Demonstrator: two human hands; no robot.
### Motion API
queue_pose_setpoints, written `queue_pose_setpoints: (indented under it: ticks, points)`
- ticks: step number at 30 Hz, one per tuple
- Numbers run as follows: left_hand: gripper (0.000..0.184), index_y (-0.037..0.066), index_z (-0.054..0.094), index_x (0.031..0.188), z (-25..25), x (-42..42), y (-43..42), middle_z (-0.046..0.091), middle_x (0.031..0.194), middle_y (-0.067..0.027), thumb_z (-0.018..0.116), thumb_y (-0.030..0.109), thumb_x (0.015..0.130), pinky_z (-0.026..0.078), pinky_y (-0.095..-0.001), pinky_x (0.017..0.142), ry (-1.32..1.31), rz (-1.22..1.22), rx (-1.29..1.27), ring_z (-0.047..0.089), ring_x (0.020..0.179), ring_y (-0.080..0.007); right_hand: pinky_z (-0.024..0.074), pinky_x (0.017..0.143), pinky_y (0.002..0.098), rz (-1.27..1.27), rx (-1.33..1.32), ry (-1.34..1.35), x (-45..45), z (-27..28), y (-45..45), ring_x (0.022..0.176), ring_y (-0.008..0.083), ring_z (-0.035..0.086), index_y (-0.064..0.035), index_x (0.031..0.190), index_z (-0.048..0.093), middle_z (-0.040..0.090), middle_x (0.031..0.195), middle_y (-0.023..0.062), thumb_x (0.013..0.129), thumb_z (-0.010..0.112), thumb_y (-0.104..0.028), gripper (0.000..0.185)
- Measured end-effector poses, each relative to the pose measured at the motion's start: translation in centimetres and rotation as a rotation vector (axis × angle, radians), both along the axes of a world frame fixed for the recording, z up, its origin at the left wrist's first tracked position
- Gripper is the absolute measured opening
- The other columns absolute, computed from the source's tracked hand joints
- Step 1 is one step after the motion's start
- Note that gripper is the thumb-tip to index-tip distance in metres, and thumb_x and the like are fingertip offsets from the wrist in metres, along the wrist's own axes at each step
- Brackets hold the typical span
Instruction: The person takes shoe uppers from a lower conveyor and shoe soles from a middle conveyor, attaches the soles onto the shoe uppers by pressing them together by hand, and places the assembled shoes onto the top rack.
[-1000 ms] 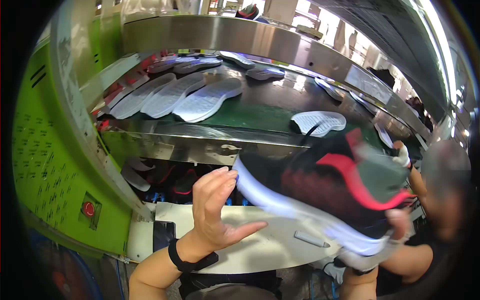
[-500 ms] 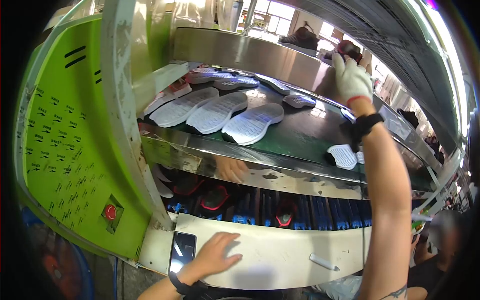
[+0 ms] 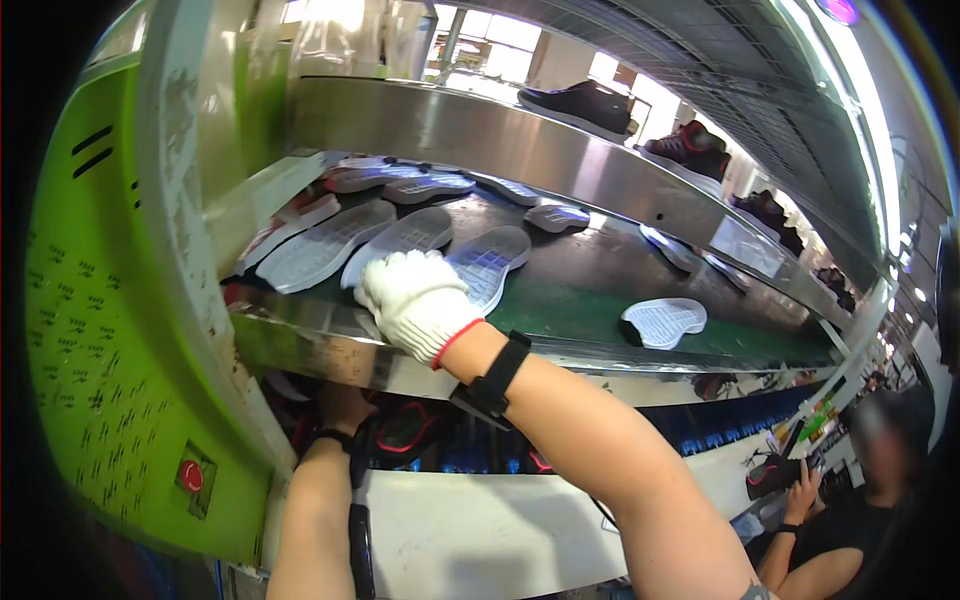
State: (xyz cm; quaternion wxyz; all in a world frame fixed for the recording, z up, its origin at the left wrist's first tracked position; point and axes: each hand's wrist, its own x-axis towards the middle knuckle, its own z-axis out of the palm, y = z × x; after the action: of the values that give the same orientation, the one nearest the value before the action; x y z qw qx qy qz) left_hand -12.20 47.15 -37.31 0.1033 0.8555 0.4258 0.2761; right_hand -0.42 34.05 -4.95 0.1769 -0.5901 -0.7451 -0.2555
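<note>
Right hand point(image 3: 415, 302), gloved: over metal rail point(image 3: 300, 328), at pale sole point(image 3: 418, 230); grip unclear. Left hand point(image 3: 346, 404): below rail, grip unclear.

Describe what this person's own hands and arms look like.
The right hand wears a white knitted glove with a red-edged cuff, and a black strap with a dark block at the wrist. The left wrist has a black band; the left hand is too dim to detail. Both forearms are sleeveless.
</note>
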Motion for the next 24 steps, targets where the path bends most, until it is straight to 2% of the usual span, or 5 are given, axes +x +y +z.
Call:
queue_pose_setpoints:
  ticks: [4,11,15,20,24]
  points:
    - [0.079,0.012,0.071,0.124,2.3,0.4,-1.9,0.076,0.115,-0.0155,0.098,0.046,0.058,0.057,-0.0488,0.095,0.134,0.137,-0.098,0.072,0.11,-0.0367,0.0549,0.069,0.047,0.134,-0.054,0.066,4.6,0.8,-5.1,0.079,0.042,0.068,-0.005,0.088,0.066,0.068,0.084,0.0214,0.098,0.07,-0.028,0.025]
    - [0.067,0.01,0.073,0.116,6.6,-0.1,-6.7,0.076,0.104,-0.0176,0.095,0.045,0.064,0.058,-0.049,0.087,0.032,0.215,-0.162,0.073,0.101,-0.0393,0.0544,0.083,0.0485,0.182,-0.083,0.13,6.4,0.4,-6.8,0.092,0.0384,0.068,-0.0029,0.099,0.069,0.07,0.095,0.0175,0.089,0.077,-0.029,0.029]
    - [0.063,0.003,0.071,0.106,14.9,-1.1,-15.7,0.075,0.101,-0.019,0.099,0.033,0.058,0.058,-0.0477,0.083,-0.085,0.114,0.018,0.072,0.095,-0.0404,0.0521,0.079,0.0493,0.317,0.26,0.049,6.9,-0.8,-7.0,0.088,0.0371,0.065,-0.0049,0.095,0.063,0.068,0.096,0.0146,0.088,0.076,-0.025,0.025]
    - [0.07,0.005,0.071,0.113,17.8,-1.9,-24.7,0.076,0.104,-0.0145,0.098,0.031,0.054,0.059,-0.0441,0.084,-0.081,-0.78,0.123,0.073,0.095,-0.0363,0.0527,0.091,0.0475,0.551,0.511,0.551,5.3,-0.5,-11.0,0.104,0.043,0.064,-0.0008,0.106,0.056,0.064,0.12,0.0237,0.097,0.067,-0.006,0.016]
    - [0.069,0.015,0.068,0.126,13.1,-1.4,-27.5,0.074,0.115,-0.0112,0.094,0.034,0.064,0.056,-0.0452,0.092,0.156,-1.265,-0.076,0.072,0.106,-0.0323,0.0552,0.075,0.045,0.671,0.89,0.583,4.9,2.3,-22.0,0.083,0.0386,0.067,-0.0006,0.119,0.056,0.067,0.105,0.0209,0.097,0.07,-0.008,0.027]
